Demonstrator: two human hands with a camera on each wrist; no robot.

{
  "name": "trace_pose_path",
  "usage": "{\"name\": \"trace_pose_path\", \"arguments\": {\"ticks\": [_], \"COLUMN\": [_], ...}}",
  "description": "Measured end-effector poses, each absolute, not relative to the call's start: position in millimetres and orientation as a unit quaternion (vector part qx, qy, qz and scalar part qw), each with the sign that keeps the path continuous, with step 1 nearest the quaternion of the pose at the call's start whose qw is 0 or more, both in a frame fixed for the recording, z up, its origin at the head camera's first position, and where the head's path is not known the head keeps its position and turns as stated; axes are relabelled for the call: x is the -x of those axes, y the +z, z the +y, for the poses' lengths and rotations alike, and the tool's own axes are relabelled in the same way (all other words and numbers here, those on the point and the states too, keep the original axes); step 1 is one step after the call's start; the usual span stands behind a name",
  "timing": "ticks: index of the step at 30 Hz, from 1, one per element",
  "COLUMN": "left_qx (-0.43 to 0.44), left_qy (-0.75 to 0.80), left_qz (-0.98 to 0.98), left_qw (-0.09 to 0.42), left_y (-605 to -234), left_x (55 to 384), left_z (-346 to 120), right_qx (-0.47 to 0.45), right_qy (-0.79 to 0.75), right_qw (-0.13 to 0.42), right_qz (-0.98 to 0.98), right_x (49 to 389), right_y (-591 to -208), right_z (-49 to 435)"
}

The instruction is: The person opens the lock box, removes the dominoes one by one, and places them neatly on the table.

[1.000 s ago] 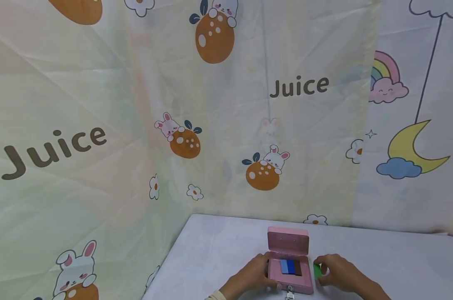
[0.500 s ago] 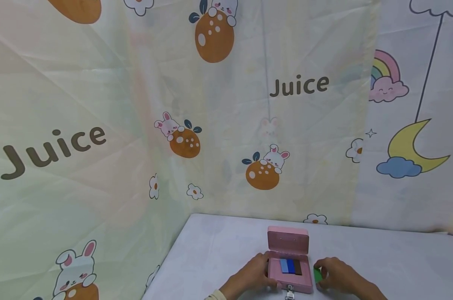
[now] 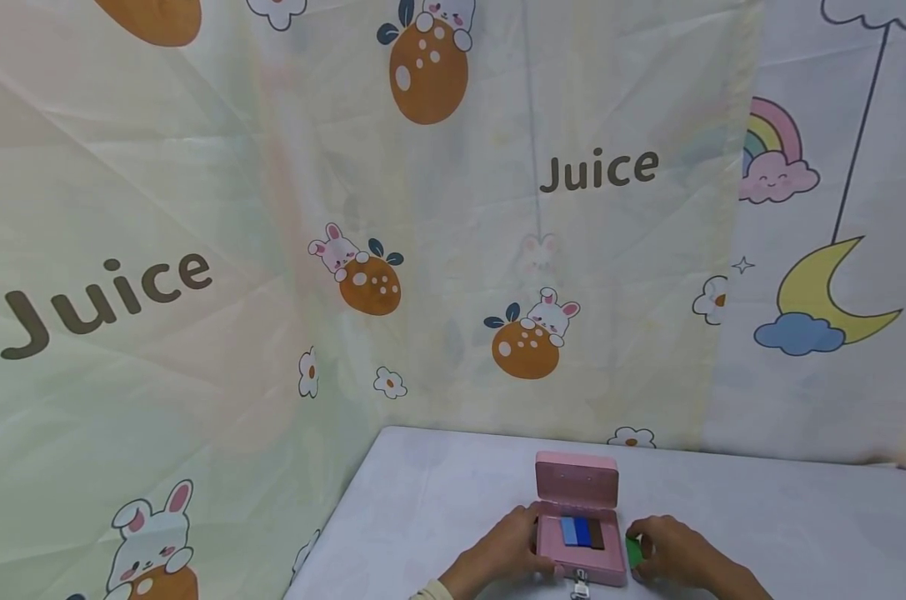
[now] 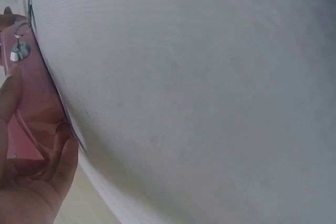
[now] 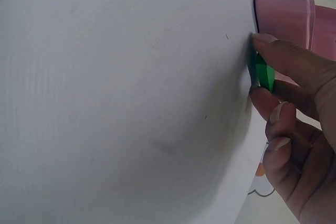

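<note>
Left hand point(image 3: 498, 548): clamped on left side of lid-up pink box point(image 3: 613, 542), position all but unchanged | blue and brown pieces point(image 3: 583, 532): inside box | right hand point(image 3: 681, 550): pinching green piece point(image 3: 633, 551), just right of box; barely shifted over the last second, handling apparently paused | white table point(image 3: 790, 517) underneath | printed cloth point(image 3: 453, 250) left and far.

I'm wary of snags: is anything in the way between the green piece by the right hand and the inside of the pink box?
Yes, the box's right wall stands between the green piece, held by the right hand, and the inside. The lid is open; I see nothing else between.
</note>
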State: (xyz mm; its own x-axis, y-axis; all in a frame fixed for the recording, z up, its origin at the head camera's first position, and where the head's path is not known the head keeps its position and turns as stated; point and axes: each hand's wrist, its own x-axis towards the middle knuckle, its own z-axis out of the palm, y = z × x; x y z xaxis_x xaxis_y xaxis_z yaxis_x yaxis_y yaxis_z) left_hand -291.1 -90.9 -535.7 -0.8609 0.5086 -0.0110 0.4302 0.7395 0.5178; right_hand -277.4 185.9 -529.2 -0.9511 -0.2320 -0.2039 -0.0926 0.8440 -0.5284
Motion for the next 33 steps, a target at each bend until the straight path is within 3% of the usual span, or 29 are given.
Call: {"name": "trace_pose_path", "arguments": {"ticks": [14,33], "left_qx": [-0.285,-0.247], "left_qy": [0.246,0.266], "left_qz": [0.925,0.929], "left_qw": [0.052,0.076], "left_y": [-537,-536], "left_x": [293,290], "left_z": [-92,-91], "right_qx": [0.094,0.108], "right_qy": [-0.264,-0.243], "right_qw": [0.128,0.13], "right_qz": [0.951,0.955], "right_x": [275,268], "right_y": [-526,-501], "right_z": [182,184]}}
